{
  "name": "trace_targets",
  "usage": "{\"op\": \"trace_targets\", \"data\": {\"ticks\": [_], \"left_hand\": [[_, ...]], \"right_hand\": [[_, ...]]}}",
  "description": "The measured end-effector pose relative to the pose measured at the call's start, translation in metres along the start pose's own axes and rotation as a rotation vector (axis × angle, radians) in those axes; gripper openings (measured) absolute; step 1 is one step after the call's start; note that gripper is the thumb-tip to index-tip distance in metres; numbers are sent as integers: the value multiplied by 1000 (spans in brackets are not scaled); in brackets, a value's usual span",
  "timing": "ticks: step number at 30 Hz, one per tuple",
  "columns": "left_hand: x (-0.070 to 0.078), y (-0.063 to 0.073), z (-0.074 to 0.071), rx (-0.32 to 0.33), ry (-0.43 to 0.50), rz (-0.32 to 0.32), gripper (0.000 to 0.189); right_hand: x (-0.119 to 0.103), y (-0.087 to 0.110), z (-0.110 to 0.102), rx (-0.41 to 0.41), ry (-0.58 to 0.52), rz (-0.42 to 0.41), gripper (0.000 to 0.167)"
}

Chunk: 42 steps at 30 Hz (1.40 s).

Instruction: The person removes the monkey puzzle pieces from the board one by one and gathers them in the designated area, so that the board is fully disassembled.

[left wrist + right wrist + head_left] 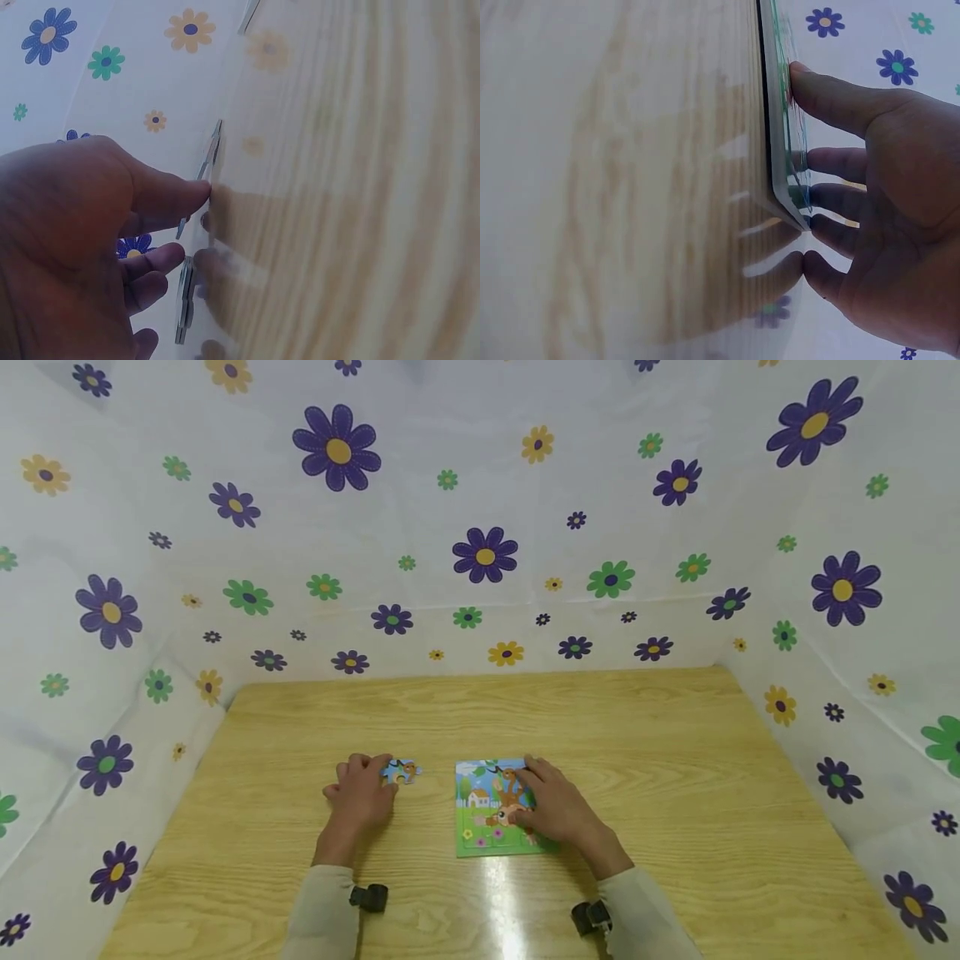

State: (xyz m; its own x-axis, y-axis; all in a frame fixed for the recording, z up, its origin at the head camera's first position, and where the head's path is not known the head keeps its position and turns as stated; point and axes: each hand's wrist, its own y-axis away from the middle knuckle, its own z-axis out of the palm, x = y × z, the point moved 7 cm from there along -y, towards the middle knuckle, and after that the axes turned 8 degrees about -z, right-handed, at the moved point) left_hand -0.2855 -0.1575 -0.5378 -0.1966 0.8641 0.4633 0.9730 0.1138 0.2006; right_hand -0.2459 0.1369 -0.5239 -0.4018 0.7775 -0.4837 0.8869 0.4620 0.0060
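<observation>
My left hand (362,793) pinches a jigsaw puzzle piece (402,771), blue with a brown patch, just over the table. In the left wrist view, the piece (213,146) tilts up at the thumb, and a small stack of pieces (183,307) lies under the other fingers. To the right lies a square picture puzzle board (468,847) showing a house, flowers and a brown animal. My right hand (558,802) rests over the board's right side. In the right wrist view, its thumb touches the face of the board (780,161), with the extended fingers along the far edge.
Both things lie on a light wood-grain table (675,760). A white cloth (420,510) printed with flowers encloses the back and both sides. Each wrist wears a small black device, such as the left one (370,897).
</observation>
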Motion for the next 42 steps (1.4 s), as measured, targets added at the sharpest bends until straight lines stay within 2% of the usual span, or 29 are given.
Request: {"op": "trace_targets", "data": {"ticks": [9,14,17,23,27,32,36,42], "left_hand": [[-8,-3,-4,-23,14,-16,51],[-4,-2,-4,-11,44,-11,55],[10,3,-1,29,66,16,54],[52,19,15,58,96,138,45],[73,26,30,45,90,194,38],[98,33,42,35,78,251,34],[118,37,52,-2,39,294,32],[141,39,65,-50,-12,344,33]], "right_hand": [[0,0,0,9,4,-10,69],[0,0,-1,20,-21,6,71],[1,-1,-1,32,-49,33,73],[1,1,-2,68,-47,67,70],[2,2,-7,105,-28,82,69],[8,3,-7,106,-8,121,83],[11,2,-7,98,8,152,93],[12,3,-7,104,4,139,96]]}}
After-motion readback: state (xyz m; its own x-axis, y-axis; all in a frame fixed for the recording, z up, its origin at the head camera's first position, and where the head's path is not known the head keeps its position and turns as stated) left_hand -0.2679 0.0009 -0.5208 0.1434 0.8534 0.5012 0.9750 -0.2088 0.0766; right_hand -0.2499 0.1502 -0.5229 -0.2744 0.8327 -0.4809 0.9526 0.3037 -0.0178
